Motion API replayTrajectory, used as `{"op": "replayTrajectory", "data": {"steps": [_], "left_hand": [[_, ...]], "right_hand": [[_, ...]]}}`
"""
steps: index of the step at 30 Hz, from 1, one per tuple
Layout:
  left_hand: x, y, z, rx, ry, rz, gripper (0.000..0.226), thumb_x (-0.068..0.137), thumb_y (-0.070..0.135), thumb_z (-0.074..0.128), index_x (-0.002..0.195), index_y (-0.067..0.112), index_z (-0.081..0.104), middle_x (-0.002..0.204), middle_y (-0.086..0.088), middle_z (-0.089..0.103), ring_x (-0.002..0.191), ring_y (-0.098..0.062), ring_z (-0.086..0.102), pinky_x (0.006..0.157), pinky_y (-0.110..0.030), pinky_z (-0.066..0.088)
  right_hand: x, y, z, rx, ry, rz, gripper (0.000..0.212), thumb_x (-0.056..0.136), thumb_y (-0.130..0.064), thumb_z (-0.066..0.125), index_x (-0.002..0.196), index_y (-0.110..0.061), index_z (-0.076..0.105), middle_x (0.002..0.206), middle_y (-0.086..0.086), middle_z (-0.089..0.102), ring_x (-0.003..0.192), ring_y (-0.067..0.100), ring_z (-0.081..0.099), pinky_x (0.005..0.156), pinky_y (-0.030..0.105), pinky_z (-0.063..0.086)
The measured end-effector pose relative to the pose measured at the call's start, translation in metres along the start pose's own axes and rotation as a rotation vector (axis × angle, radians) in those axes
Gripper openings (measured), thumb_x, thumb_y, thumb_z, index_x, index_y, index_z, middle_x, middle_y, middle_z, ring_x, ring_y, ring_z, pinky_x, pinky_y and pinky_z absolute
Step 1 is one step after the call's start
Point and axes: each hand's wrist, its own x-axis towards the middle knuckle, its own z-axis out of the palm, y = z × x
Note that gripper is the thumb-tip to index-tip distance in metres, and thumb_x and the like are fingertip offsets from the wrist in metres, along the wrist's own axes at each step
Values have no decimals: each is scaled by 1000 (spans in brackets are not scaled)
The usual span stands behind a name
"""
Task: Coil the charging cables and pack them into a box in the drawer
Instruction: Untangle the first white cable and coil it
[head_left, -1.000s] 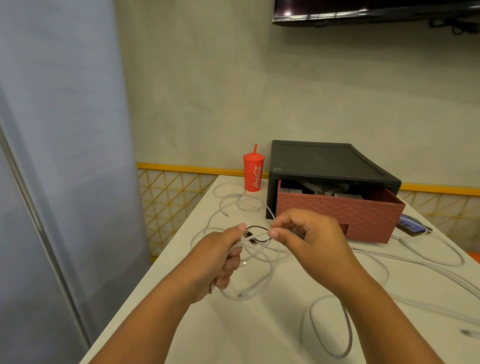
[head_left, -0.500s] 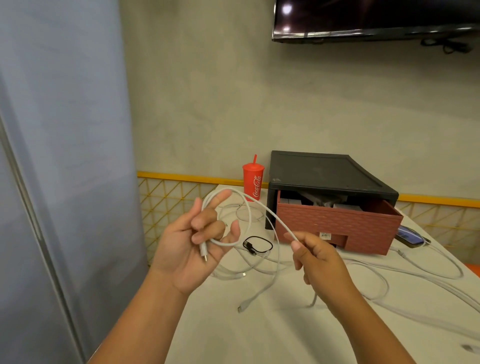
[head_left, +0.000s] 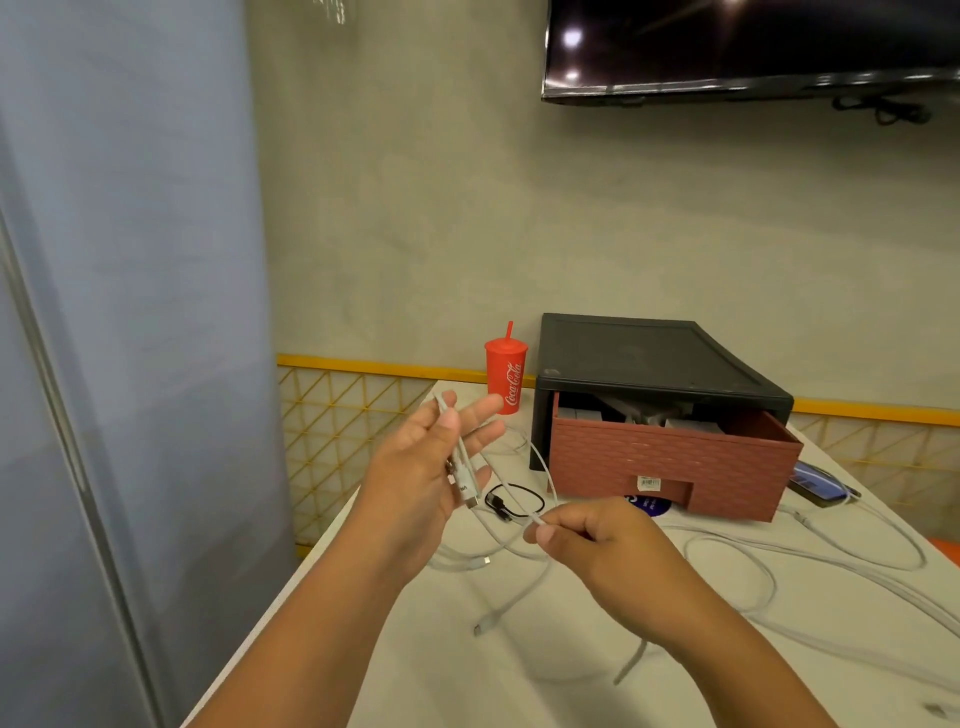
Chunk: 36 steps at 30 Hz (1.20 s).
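A white charging cable (head_left: 543, 467) runs from my left hand (head_left: 431, 478) to my right hand (head_left: 597, 545). The left hand is raised, palm up, with fingers spread, and the thumb presses the cable's plug end and a first loop against the palm. My right hand pinches the same cable lower down, between thumb and forefinger. Behind them a reddish-brown drawer (head_left: 670, 467) stands pulled out of a black case (head_left: 649, 358), with grey boxes inside. A small black cable (head_left: 514, 501) lies coiled on the white table (head_left: 457, 675). More white cables (head_left: 753, 566) sprawl across the table.
A red Coca-Cola cup (head_left: 506, 376) with a straw stands left of the black case. A phone (head_left: 821, 486) lies right of the drawer. A blue curtain hangs at the left and a screen is on the wall above. The table's left edge is close to my left arm.
My hands parted after holding the cable bundle together low over the table. The left hand rose with a loop of white cable, and the right hand slid down along it towards me.
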Motion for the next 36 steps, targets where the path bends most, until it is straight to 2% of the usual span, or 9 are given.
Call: {"op": "replayTrajectory", "data": {"steps": [3, 8, 10, 13, 16, 22, 27, 30, 36], "left_hand": [[-2, -4, -3, 13, -32, -45, 30, 98, 23, 36, 126, 17, 47, 100, 6, 73, 94, -9, 69, 85, -39, 51], [-1, 10, -21, -373, -76, -139, 22, 82, 19, 56, 93, 8, 71, 66, -1, 68, 59, -13, 67, 56, -27, 57], [-2, 21, -31, -533, -251, -252, 28, 81, 18, 64, 104, 2, 69, 70, -4, 67, 64, -15, 66, 75, -31, 57], [-13, 24, -39, -423, -247, -265, 46, 102, 22, 23, 130, -6, 45, 91, -16, 64, 74, -20, 54, 107, -33, 35], [-23, 18, -43, -310, -239, -299, 46, 103, 20, 19, 128, -9, 45, 89, -17, 64, 67, -15, 42, 112, -35, 27], [-19, 16, -48, -233, -282, -466, 39, 101, 16, 31, 122, -9, 53, 77, -14, 66, 63, -21, 61, 107, -35, 36], [-12, 23, -36, -376, -287, -258, 42, 98, 17, 40, 131, -9, 45, 93, -6, 69, 70, -15, 64, 90, -25, 46], [-2, 30, -28, -610, -157, -124, 38, 62, 12, 69, 96, -4, 71, 72, 7, 70, 52, -3, 61, 59, -22, 55], [18, 39, -18, -567, 83, 46, 32, 100, 20, 32, 96, 9, 62, 82, 5, 73, 75, -4, 70, 80, -25, 54]], "right_hand": [[-3, -4, -2, -57, -18, 1, 37, 92, -27, 55, 63, -6, 56, 46, -7, 37, 39, 6, 32, 46, 21, 26], [4, 4, -26, -22, 294, 19, 23, 92, -27, 54, 82, -16, 71, 68, 1, 64, 59, 16, 51, 58, 26, 37], [10, 10, -40, -27, 420, 41, 24, 92, -27, 54, 82, -14, 71, 65, 6, 62, 59, 19, 48, 60, 30, 38], [21, 18, -55, -64, 534, 64, 25, 93, -31, 50, 87, -17, 70, 76, 5, 67, 74, 24, 59, 74, 38, 48], [33, 21, -69, -3, 641, 72, 21, 94, -31, 49, 86, -24, 67, 79, 7, 65, 72, 24, 57, 70, 39, 51], [48, 30, -93, -103, 769, 115, 26, 95, -28, 47, 100, -13, 68, 90, 9, 62, 79, 21, 50, 69, 30, 36], [49, 36, -81, -299, 579, 196, 26, 96, -33, 46, 92, -14, 64, 75, 3, 57, 62, 11, 46, 57, 28, 36], [42, 35, -65, -289, 233, 157, 9, 94, -31, 50, 92, -24, 55, 88, -5, 58, 75, 11, 54, 63, 27, 44], [20, 7, -28, -239, -390, -43, 12, 89, -31, 59, 79, -34, 65, 87, -12, 64, 82, 4, 56, 77, 23, 46]]}}
